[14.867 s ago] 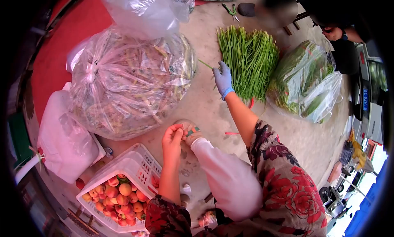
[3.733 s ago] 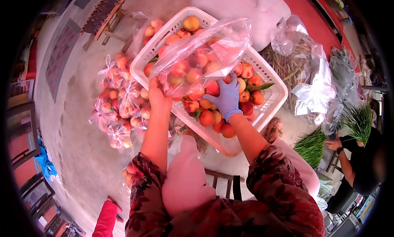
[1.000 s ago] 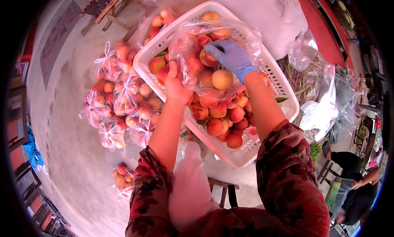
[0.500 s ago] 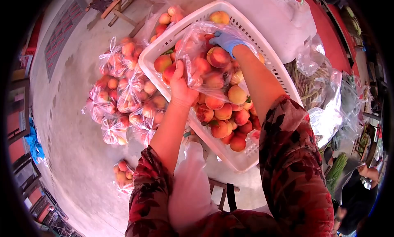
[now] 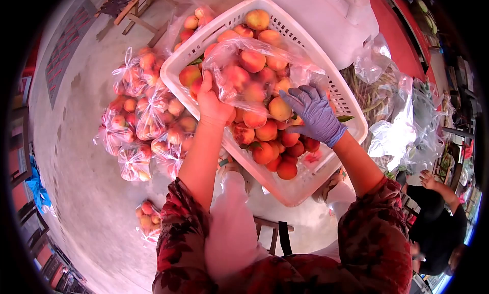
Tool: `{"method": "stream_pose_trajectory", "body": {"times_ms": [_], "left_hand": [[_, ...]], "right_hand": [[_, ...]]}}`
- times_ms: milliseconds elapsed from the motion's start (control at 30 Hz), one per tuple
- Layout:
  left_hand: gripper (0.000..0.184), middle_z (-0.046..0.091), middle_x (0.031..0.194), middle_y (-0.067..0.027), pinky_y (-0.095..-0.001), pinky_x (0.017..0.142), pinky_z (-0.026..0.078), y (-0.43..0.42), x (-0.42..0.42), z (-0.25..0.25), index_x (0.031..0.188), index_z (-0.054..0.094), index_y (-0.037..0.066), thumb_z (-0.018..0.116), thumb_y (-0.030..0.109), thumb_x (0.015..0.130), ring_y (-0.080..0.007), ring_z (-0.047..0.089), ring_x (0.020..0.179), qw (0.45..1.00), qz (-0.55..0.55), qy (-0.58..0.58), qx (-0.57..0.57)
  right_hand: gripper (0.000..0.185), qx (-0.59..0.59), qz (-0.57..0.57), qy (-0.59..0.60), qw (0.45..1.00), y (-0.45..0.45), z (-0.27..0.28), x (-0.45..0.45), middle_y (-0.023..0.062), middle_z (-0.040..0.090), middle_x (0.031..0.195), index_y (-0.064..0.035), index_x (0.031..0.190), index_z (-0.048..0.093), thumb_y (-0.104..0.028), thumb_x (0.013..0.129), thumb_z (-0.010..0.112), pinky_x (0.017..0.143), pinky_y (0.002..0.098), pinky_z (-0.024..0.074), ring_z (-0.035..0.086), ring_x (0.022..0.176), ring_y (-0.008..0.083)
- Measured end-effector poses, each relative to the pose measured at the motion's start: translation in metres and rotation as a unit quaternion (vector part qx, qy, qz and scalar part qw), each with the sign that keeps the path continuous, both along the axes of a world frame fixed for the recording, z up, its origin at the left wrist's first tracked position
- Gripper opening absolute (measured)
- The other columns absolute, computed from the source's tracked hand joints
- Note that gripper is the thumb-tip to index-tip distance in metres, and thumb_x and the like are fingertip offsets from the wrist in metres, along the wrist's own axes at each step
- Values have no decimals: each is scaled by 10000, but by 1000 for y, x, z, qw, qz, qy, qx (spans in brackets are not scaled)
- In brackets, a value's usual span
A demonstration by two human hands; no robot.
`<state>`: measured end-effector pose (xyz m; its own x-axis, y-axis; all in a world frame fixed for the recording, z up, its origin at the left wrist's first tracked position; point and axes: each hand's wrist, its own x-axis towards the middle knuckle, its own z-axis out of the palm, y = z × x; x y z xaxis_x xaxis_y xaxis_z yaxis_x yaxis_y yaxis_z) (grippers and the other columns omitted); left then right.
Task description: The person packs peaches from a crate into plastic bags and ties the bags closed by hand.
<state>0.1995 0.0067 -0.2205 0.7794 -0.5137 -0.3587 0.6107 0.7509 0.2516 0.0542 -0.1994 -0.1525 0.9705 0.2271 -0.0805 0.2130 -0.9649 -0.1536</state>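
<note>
Pinching the edge of a clear, thin plastic bag, the bare left hand held it upon the heap of red-and-yellow peaches inside a white rectangular plastic crate. Some peaches showed through the film and seemed to be in the bag. The right hand, in a blue-violet glove, had its fingers spread above the loose fruit; whether it touched any, I could not tell. In my judgement, filling the bag was the step in hand, and the next move called for closing the gloved fingers around one peach. On the grey concrete floor, knotted clear bags of peaches lay near the crate; at the right was another person in dark clothes
</note>
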Motion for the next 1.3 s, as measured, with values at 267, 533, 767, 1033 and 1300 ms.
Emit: {"method": "stream_pose_trajectory", "body": {"times_ms": [267,533,767,1033,1300], "left_hand": [[407,548,806,-26,-248,478,354,-1,-6,15,1179,478,59,432,367,916,-116,406,543,999,-47,4,9],[387,475,743,11,-230,465,327,-15,-3,39,1217,470,155,451,384,905,-106,371,529,998,-27,32,38],[305,409,664,32,-232,463,318,3,4,1,1123,522,226,427,420,908,-104,367,518,997,-42,-35,-54],[331,405,672,24,-235,461,306,2,6,-2,1195,496,261,444,406,902,-109,368,526,995,-52,-51,-71],[339,383,652,15,-260,486,317,-1,4,1,1213,486,245,402,394,921,-124,364,528,996,-46,-43,-63]], "right_hand": [[593,304,-107,136,937,-1,-27,15,120,571,1054,-85,1236,453,-177,705,699,874,365,442,556,975,286],[589,286,-258,-105,917,-12,-6,102,163,575,1078,-51,1200,461,-232,696,706,810,358,479,585,942,277],[367,74,-196,-24,978,-41,14,87,125,626,949,-121,1085,585,-293,762,619,719,351,491,610,809,269],[177,366,-374,-269,808,-51,10,-27,108,652,913,-19,980,597,-115,833,575,685,267,482,601,746,144],[665,59,-412,15,909,-52,-72,-27,260,529,1099,-40,1227,426,-362,699,673,808,440,445,553,965,378]]}}
